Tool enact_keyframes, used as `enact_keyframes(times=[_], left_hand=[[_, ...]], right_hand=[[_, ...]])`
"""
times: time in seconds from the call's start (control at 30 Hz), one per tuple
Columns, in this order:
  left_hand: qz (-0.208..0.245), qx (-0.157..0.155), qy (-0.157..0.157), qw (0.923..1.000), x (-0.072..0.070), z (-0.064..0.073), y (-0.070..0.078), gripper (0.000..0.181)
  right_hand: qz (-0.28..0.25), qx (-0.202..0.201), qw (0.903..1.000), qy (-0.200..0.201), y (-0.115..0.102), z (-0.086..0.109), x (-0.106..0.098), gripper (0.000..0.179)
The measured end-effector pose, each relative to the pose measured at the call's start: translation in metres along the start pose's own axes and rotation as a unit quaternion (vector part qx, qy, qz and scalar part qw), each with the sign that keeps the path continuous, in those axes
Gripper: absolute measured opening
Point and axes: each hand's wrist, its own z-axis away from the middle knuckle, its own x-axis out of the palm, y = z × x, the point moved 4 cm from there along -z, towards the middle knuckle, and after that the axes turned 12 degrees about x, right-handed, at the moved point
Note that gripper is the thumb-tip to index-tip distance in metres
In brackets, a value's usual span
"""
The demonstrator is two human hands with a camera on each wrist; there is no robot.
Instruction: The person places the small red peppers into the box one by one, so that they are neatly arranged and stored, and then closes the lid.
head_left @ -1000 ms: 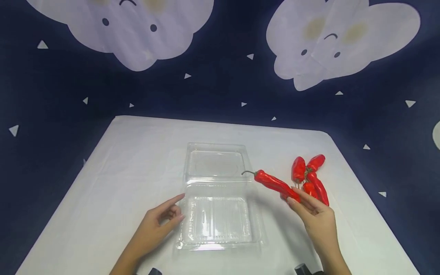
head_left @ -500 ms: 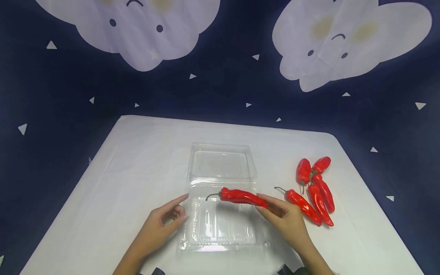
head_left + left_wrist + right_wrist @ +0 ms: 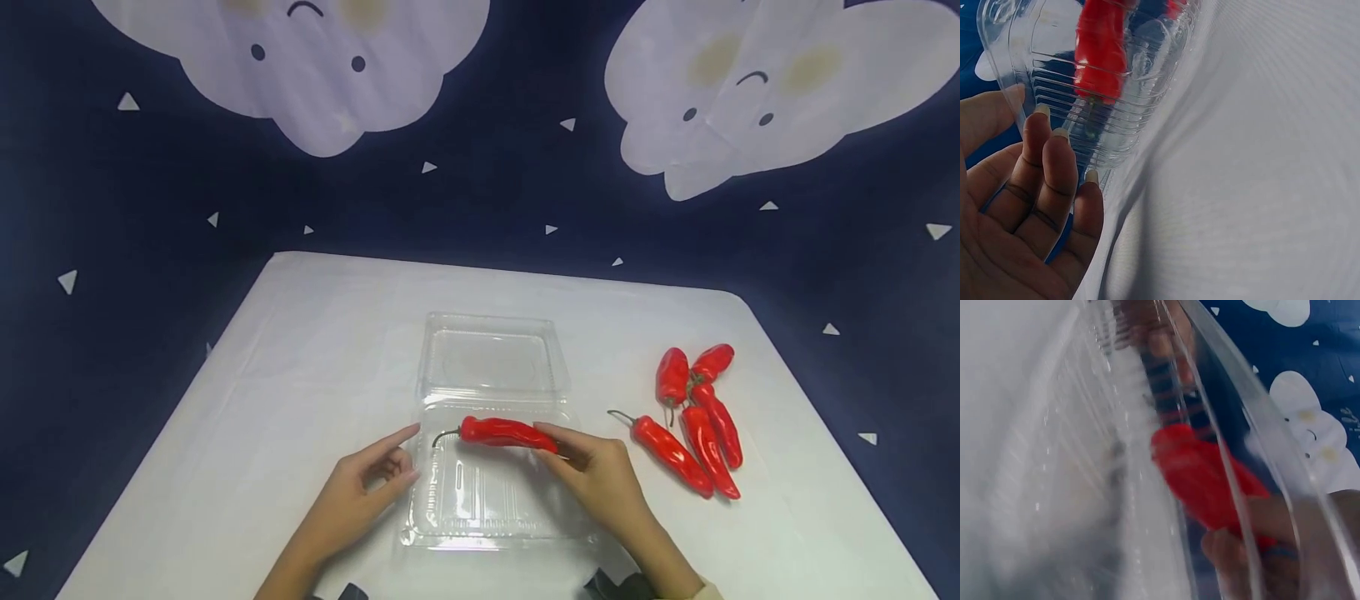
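Note:
My right hand (image 3: 602, 477) pinches a long red chili pepper (image 3: 495, 432) near its tip, with thumb and fingers on either side. The pepper lies level over the far part of a clear plastic clamshell box's base (image 3: 480, 508), its thin green stem pointing left. Seen from the right wrist, the red pepper (image 3: 1194, 475) shows blurred through the box's clear wall. My left hand (image 3: 367, 487) is at the box's left side, index finger and thumb reaching to the rim. In the left wrist view, its relaxed fingers (image 3: 1060, 162) lie close along the ribbed wall.
The box's lid (image 3: 491, 358) is folded back flat, away from me. Several more red chili peppers (image 3: 703, 442) lie in a loose group on the right of the white tabletop (image 3: 315, 350). A dark blue cloth with clouds (image 3: 510, 192) hangs behind the table.
My right hand has carried the chili pepper left and down from beside the other peppers to over the box's base. My left hand has stayed at the box's left rim.

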Motion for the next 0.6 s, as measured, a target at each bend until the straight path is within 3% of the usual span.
enact_keyframes(times=[0.2,0.37,0.6], left_hand=[[0.004,0.012,0.001,0.9999,0.0,-0.001,0.001,0.052],[0.003,0.007,0.0,1.0,0.0,-0.001,0.002,0.052],[0.006,0.004,-0.005,1.0,0.001,0.0,0.0,0.052]], right_hand=[[0.034,-0.018,0.9992,-0.009,-0.009,-0.002,0.008,0.042],[0.103,-0.029,0.9943,0.008,-0.014,0.0,0.014,0.041],[0.239,-0.097,0.9645,0.058,-0.023,0.005,0.024,0.041]])
